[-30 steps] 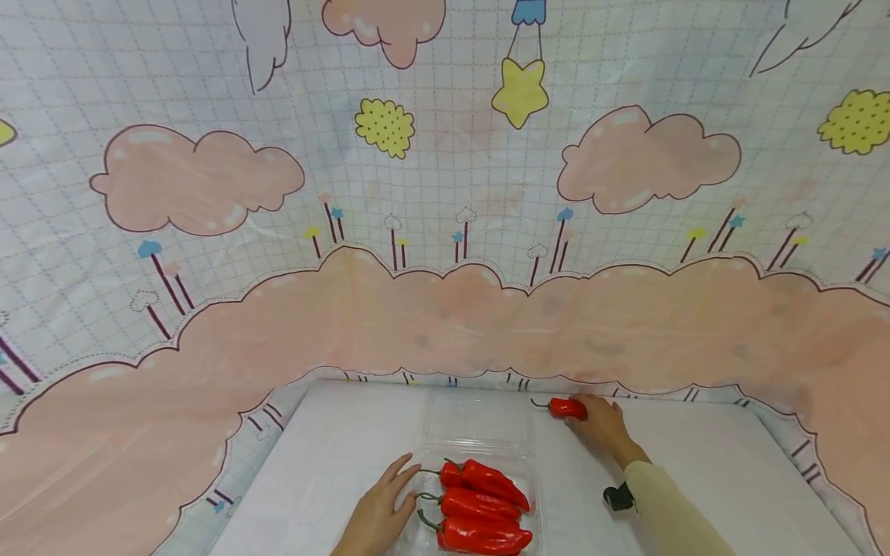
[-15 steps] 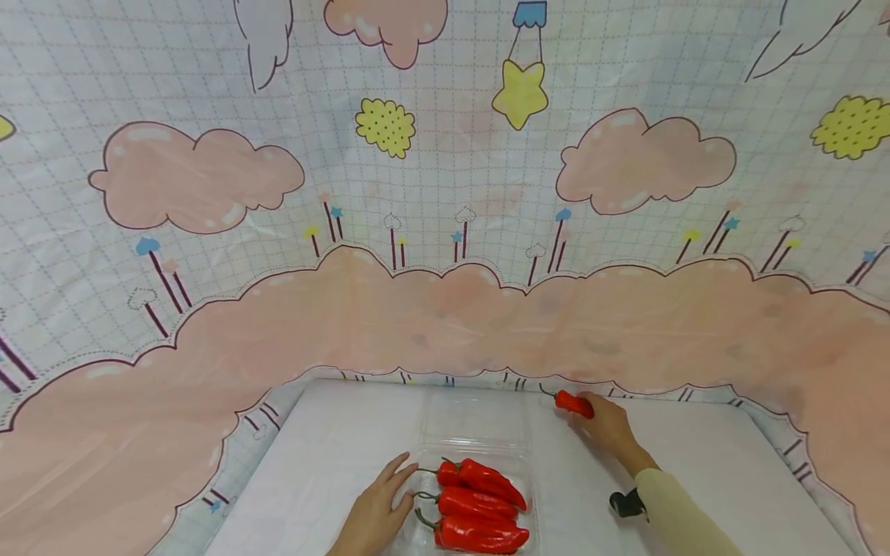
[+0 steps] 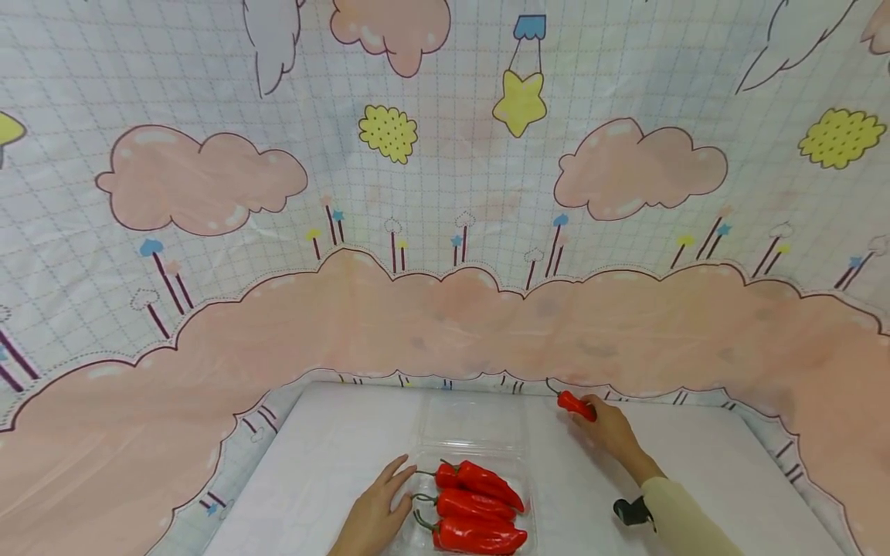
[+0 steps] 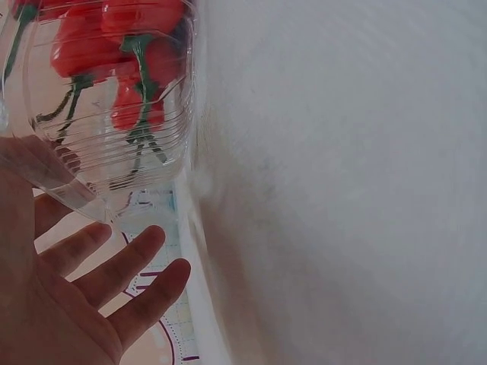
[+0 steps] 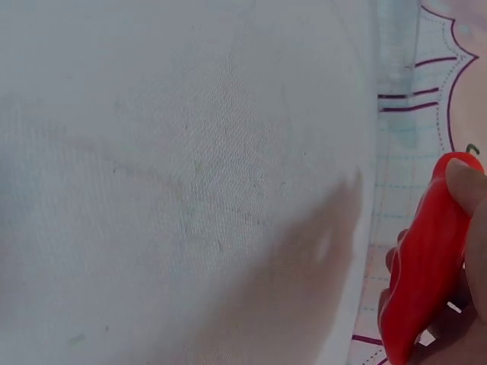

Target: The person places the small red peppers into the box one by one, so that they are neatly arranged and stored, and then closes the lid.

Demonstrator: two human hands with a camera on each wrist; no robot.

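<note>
My right hand (image 3: 612,434) grips a red chili pepper (image 3: 575,405) near the back of the table, its green stem pointing up and left. In the right wrist view the thumb and fingers wrap the pepper (image 5: 430,262). Several more red peppers (image 3: 480,534) lie in a clear plastic container (image 3: 531,502) at the front middle, stems to the left. Beside its left edge is my left hand (image 3: 371,510), fingers spread and relaxed. The left wrist view has this hand's fingers (image 4: 122,274) straight, right at the container's ribbed wall (image 4: 171,156).
The container's clear lid (image 3: 473,421) lies folded back behind it on the white tabletop (image 3: 348,432). A dark device (image 3: 631,511) is strapped at the right wrist. Behind the table hangs a cloud-patterned cloth (image 3: 445,324).
The right hand has shifted slightly right with the pepper, which has tilted so its stem end points higher. The left hand and the peppers in the container have kept their places.
</note>
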